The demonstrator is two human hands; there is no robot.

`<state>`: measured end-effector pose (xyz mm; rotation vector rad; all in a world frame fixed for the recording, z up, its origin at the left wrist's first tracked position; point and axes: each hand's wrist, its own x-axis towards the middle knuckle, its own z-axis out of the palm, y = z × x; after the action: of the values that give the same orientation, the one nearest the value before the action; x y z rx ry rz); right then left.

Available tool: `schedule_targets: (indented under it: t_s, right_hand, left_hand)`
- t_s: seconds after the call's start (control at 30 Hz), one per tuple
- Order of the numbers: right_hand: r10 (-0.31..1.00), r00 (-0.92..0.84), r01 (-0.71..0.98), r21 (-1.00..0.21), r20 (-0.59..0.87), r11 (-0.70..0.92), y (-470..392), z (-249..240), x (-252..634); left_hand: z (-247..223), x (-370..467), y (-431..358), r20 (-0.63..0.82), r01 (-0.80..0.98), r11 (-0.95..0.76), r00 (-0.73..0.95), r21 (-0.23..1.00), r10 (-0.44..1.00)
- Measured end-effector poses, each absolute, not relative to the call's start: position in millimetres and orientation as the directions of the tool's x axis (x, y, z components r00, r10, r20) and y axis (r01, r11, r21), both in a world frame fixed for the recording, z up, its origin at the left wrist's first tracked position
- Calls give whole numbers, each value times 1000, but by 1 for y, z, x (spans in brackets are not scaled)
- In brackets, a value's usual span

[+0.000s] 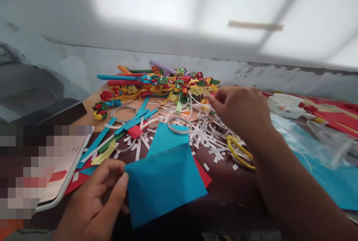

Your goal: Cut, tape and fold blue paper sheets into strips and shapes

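Observation:
My left hand (97, 196) pinches a blue sheet of paper (167, 185) by its left edge, between thumb and fingers. The sheet is held up over the near side of the table, slightly bent. Behind it lies another blue piece of paper (163, 136), with a silver ring of tape (179, 125) on its right corner. My right hand (237, 108) is over the heap of white paper strips (207, 132), fingers curled together. What they hold, if anything, is too small to make out. Near that wrist lies a yellow loop (239, 151).
Colourful paper chains (181, 80) and rolled tubes (123, 78) are piled against the wall. Blue paper strips (134, 121) and a second ring (123, 113) lie left of centre. A phone (69, 162) stands at left. Clear plastic (316, 147) covers blue paper at right.

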<state>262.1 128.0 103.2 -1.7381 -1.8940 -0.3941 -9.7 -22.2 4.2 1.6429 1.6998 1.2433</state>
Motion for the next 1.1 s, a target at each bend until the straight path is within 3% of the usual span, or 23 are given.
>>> schedule_targets:
  t_s: [0.03,0.1,0.17,0.27,0.37,0.47,0.53,0.6,0.73,0.83,0.97,1.1]
  right_hand:
    - [815,-235,934,-107,530,340,113,103,255]
    - [631,-671,638,-130,389,759,80,95,241]
    - [460,-821,461,-81,338,884,49,75,230]
    - [366,-811,393,-39,456,919,18,33,223]
    - [403,-718,435,-86,568,896,7,1,224]
    - [424,-658,424,-160,622,892,6,-10,224]
    - [448,-628,420,-207,636,884,6,-10,224]
    - [495,-578,435,-268,649,860,5,-8,224]
    - [659,-432,537,-411,616,736,1,-4,225]
    - [782,-353,636,-482,513,603,-1,0,225]
    - [848,-335,700,-493,410,516,0,1,222]
    - [845,-328,736,-446,422,509,3,-4,220]
  left_hand:
    - [10,-6,-18,216,556,-112,-125,824,968]
    - [19,1,-10,213,658,-112,-75,745,974]
    - [25,8,-2,285,775,-122,-77,620,955]
    - [23,13,5,376,925,-49,-105,376,921]
    - [16,9,3,524,990,-21,-57,142,850]
    - [10,0,-8,648,924,-379,262,45,715]
    - [6,-6,-16,606,781,-620,456,79,652]
    - [2,-10,-21,573,702,-692,500,171,649]
    - [-3,-12,-18,571,708,-627,383,324,727]
    - [-2,-8,-13,509,777,-523,311,349,802]
    - [2,-2,-10,410,815,-468,319,341,854]
    - [6,2,-13,357,857,-383,258,344,898]
